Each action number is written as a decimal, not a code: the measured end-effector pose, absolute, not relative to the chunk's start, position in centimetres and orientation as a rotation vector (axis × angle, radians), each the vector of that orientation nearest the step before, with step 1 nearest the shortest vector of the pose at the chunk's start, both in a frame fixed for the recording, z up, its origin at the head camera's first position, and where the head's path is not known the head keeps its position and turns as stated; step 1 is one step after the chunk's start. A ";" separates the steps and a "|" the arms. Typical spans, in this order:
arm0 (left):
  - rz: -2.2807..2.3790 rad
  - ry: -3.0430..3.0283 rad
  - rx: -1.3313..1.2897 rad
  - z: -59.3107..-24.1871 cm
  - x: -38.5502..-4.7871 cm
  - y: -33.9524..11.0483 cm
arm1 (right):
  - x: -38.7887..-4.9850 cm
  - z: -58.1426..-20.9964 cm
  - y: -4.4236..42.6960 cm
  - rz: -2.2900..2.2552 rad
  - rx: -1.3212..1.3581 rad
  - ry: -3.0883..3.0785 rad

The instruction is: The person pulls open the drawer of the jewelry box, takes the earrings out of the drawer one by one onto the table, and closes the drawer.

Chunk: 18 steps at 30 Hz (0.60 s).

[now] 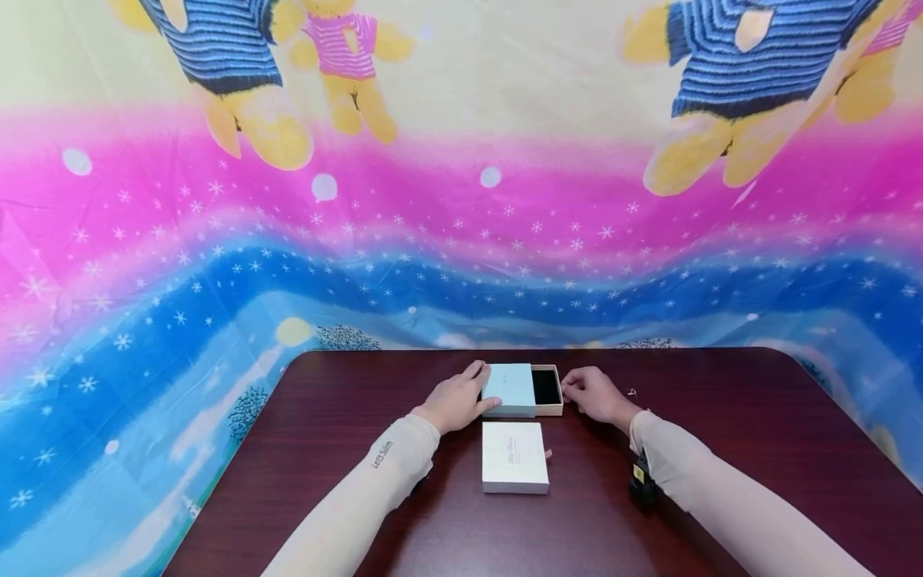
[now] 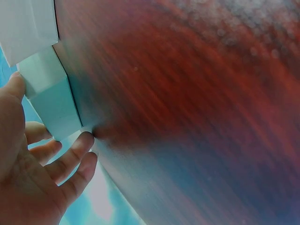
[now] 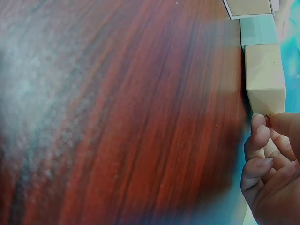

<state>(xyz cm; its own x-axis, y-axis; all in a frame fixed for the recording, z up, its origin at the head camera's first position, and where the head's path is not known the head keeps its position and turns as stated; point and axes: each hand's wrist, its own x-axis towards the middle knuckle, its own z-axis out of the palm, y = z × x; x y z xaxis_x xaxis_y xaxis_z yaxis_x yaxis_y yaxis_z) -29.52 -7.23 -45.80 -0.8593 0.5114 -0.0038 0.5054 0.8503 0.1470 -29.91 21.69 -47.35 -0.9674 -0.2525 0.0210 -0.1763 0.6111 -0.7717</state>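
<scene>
Boxes: two, both on the dark wood-grain surface point(image 1: 332, 433). Pale blue cover point(image 1: 509, 388) lies near the 12 o'clock edge; its one cream drawer point(image 1: 548, 411) stands partly out toward 3 o'clock. White box point(image 1: 515, 458), one pink tab point(image 1: 549, 454) at its 3 o'clock side, lies at 6 o'clock of the cover, just apart. Hands: two. Left hand point(image 1: 456, 401) is at 9 o'clock of the cover, fingers set wide, thumb on the near side, holding it. Right hand point(image 1: 597, 394) is at 3 o'clock of the drawer; its grip reads poorly in the head view, but the right wrist view shows thumb and forefinger nearly meeting on one small brown pull point(image 3: 267, 115) at the drawer's end, other fingers curled. That view also gives the white box's beige end panel point(image 3: 250, 6), hidden from the head. Only the head view shows the drawer's black inside, one tiny object point(image 1: 631, 392) at 3 o'clock of the right hand, too small to identify, and four striped-top plush figures printed on the backdrop cloth point(image 1: 433, 272).
</scene>
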 end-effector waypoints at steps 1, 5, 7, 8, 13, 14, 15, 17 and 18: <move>0.217 2.981 0.821 -45.8 -29.5 -7.2 | -29.9 -47.3 21.7 -1.294 -0.375 2.739; 0.217 2.979 0.820 -45.8 -29.6 -7.3 | -29.9 -47.3 21.6 -1.295 -0.370 2.739; 0.222 2.977 0.816 -45.8 -29.6 -7.3 | -29.9 -47.3 21.6 -1.292 -0.375 2.741; 0.224 2.976 0.814 -45.7 -29.6 -7.3 | -29.9 -47.3 21.6 -1.293 -0.376 2.740; 0.228 2.975 0.814 -45.6 -29.5 -7.2 | -29.9 -47.3 21.5 -1.300 -0.386 2.737; 0.228 2.974 0.813 -45.6 -29.4 -7.2 | -30.0 -47.3 21.5 -1.304 -0.374 2.736; 0.226 2.973 0.813 -45.6 -29.4 -7.2 | -29.9 -47.3 21.5 -1.301 -0.384 2.738; 0.226 2.970 0.809 -45.6 -29.4 -7.2 | -30.0 -47.4 21.5 -1.296 -0.381 2.738; 0.226 2.970 0.809 -45.6 -29.4 -7.2 | -30.0 -47.5 21.4 -1.295 -0.377 2.740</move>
